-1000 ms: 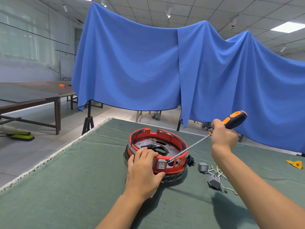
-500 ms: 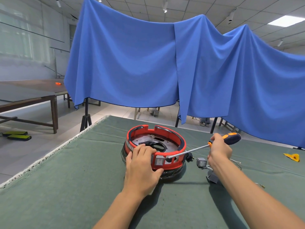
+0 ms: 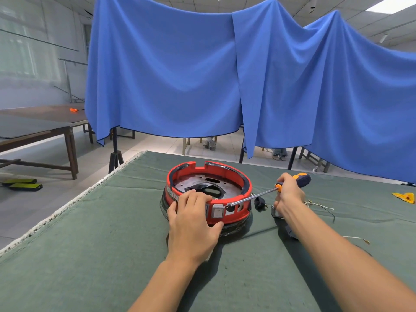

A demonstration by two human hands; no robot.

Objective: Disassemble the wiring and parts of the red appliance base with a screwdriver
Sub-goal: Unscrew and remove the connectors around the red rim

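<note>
The red appliance base (image 3: 227, 170), a round open ring with a dark metal plate inside, sits on the green table cloth (image 3: 90, 244). My left hand (image 3: 193, 224) grips its near rim, fingers over the top edge and thumb on the outer wall beside a grey rocker switch (image 3: 218, 212). My right hand (image 3: 289, 194) holds the screwdriver (image 3: 258, 195) by its black and orange handle. The metal shaft slants down to the left, and its tip meets the base wall just right of the switch.
A black plug (image 3: 260, 202), grey parts (image 3: 275, 212) and loose wires (image 3: 322, 206) lie right of the base. A yellow scrap (image 3: 405, 197) lies at the far right. The table's left edge (image 3: 67, 203) runs diagonally. Blue cloth (image 3: 202, 75) hangs behind; a brown table (image 3: 45, 124) stands at the left.
My right hand has dropped lower and nearer the table, flattening the screwdriver's angle while its tip stays at the base wall. My left hand keeps its grip on the rim.
</note>
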